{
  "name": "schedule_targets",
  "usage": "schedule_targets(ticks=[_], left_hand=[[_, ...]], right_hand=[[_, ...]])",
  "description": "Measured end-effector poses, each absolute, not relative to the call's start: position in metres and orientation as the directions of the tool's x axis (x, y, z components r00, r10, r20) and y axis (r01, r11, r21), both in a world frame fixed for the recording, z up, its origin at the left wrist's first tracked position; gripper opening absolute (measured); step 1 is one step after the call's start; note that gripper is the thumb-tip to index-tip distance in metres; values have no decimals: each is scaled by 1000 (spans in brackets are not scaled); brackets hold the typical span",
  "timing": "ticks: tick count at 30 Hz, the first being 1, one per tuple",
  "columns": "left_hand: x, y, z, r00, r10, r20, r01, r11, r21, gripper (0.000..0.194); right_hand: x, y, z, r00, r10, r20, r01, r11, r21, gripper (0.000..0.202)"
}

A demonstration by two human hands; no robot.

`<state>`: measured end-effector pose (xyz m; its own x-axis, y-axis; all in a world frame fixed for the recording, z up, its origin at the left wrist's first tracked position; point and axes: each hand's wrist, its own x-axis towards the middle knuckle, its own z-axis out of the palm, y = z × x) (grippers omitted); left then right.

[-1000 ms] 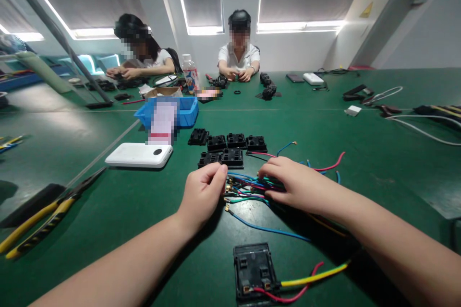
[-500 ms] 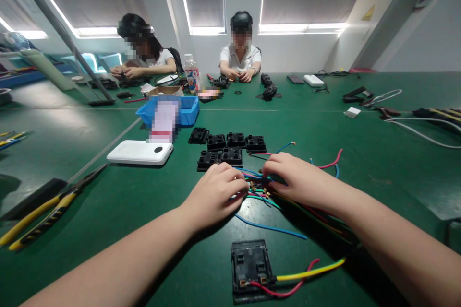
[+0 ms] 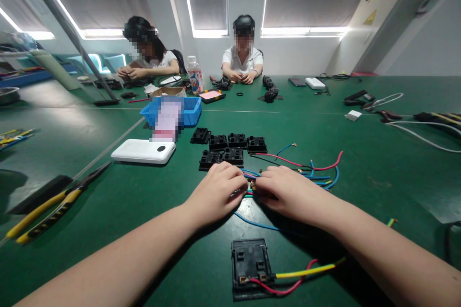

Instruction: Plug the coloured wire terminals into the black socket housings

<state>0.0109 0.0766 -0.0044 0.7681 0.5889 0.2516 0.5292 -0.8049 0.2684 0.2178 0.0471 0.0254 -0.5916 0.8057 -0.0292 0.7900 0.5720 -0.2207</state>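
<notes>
My left hand [image 3: 221, 189] is closed round a bunch of colored wires [image 3: 248, 194] at the middle of the table. Close against it on the right, my right hand [image 3: 279, 187] has its fingers curled at the same bunch, near small brass terminals [image 3: 252, 184]. Its fingertips are partly hidden. More blue wires [image 3: 319, 177] and a red wire [image 3: 309, 165] lie beyond my right wrist. Below my hands, a black square module [image 3: 250, 261] lies on the table with a red and a yellow wire attached.
Several black modules [image 3: 232, 155] sit just beyond my hands. To the left are a white power bank [image 3: 142, 151], a blue bin [image 3: 192, 112] and yellow-handled pliers [image 3: 54, 211]. Two people sit across the green table [image 3: 378, 168].
My right hand has moved down and left, closer to my left hand, and more wires now show behind it. The view has shifted slightly.
</notes>
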Motion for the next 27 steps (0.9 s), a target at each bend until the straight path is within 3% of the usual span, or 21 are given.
schedule_targets(ticks=[6, 11, 14, 17, 19, 22, 27], left_hand=[[9, 77, -5, 773, 561, 298, 491, -825, 280, 16], [6, 75, -2, 783, 514, 351, 412, -851, 327, 17], [5, 73, 1, 824, 465, 324, 360, -871, 333, 21], [5, 72, 2, 794, 508, 335, 403, -851, 337, 22], [6, 73, 2, 746, 569, 345, 467, -817, 337, 18], [8, 75, -1, 706, 621, 341, 522, -781, 342, 13], [10, 78, -5, 730, 607, 313, 490, -785, 379, 26]], right_hand=[[229, 51, 32, -528, 844, -88, 829, 491, -266, 7], [242, 50, 53, -473, 836, -276, 857, 365, -365, 7], [250, 56, 54, -435, 881, -188, 860, 344, -378, 15], [259, 65, 40, -417, 908, -48, 889, 396, -231, 18], [263, 71, 30, -422, 905, -52, 888, 401, -223, 24], [265, 75, 23, -450, 890, -75, 873, 421, -249, 16], [258, 74, 24, -468, 880, -76, 848, 423, -319, 14]])
